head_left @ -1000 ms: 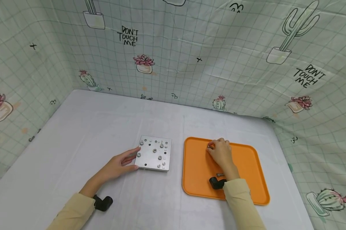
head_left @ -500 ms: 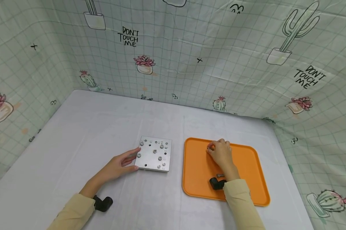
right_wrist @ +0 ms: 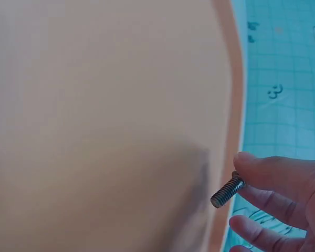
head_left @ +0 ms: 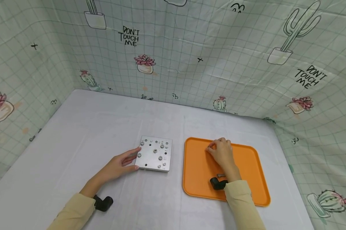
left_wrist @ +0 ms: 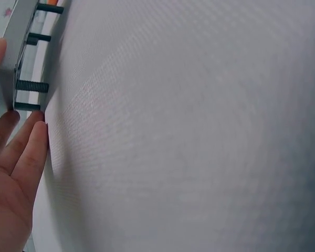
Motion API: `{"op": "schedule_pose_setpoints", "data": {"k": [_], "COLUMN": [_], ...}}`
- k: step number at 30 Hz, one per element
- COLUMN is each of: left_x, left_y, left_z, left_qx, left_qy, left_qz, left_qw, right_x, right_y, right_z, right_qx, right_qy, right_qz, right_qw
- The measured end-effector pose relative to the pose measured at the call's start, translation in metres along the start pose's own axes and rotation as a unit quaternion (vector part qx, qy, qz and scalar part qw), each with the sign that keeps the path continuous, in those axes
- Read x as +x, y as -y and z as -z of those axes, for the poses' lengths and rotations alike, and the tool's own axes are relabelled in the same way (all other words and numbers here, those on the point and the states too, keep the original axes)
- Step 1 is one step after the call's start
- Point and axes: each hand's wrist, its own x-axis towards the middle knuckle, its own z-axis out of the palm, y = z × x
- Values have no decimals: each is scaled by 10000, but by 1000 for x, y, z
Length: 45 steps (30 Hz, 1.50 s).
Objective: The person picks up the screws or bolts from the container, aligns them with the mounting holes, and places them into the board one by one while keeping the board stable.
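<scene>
My left hand (head_left: pixel 121 163) touches the left side of a square metal plate (head_left: pixel 149 158) with fairly straight fingers, its thumb at the near corner. Several socket-head bolts are set in that plate; in the left wrist view their threaded shanks (left_wrist: pixel 32 86) stick out underneath, close to my fingertips (left_wrist: pixel 39 128). Over the far part of the orange tray (head_left: pixel 196 179), my right hand (head_left: pixel 222 154) pinches a bolt between thumb and fingers. The right wrist view shows this bolt (right_wrist: pixel 228 191) with its threaded end pointing away from the fingers; its head is mostly hidden by them.
Another bolt (head_left: pixel 220 175) lies in the tray beside my right wrist. Black wrist devices (head_left: pixel 218 183) are worn at both cuffs. A white cloth (head_left: pixel 103 127) covers the table, and a printed curtain (head_left: pixel 173 73) hangs along its back and sides.
The bolt in my right fingers has turned, so less of it shows in the head view. My left hand and the plate stay where they were.
</scene>
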Motion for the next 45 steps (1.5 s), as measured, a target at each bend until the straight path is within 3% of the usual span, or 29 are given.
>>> {"op": "schedule_pose_setpoints", "data": {"k": [10, 21, 45], "left_x": [0, 0, 0], "left_y": [1, -2, -3], "left_z": [0, 0, 0], "left_qx": [-5, 11, -38], "left_qy": [3, -9, -1], "left_qz": [27, 22, 42], "left_qw": [10000, 10000, 10000], "right_x": [-1, 1, 8], "right_y": [17, 48, 98], "right_z": [6, 1, -35], "right_qx": [807, 1947, 2381], "right_qy": [71, 339, 7], "right_qz": [225, 392, 801], "right_qw": [9965, 9795, 9679]}}
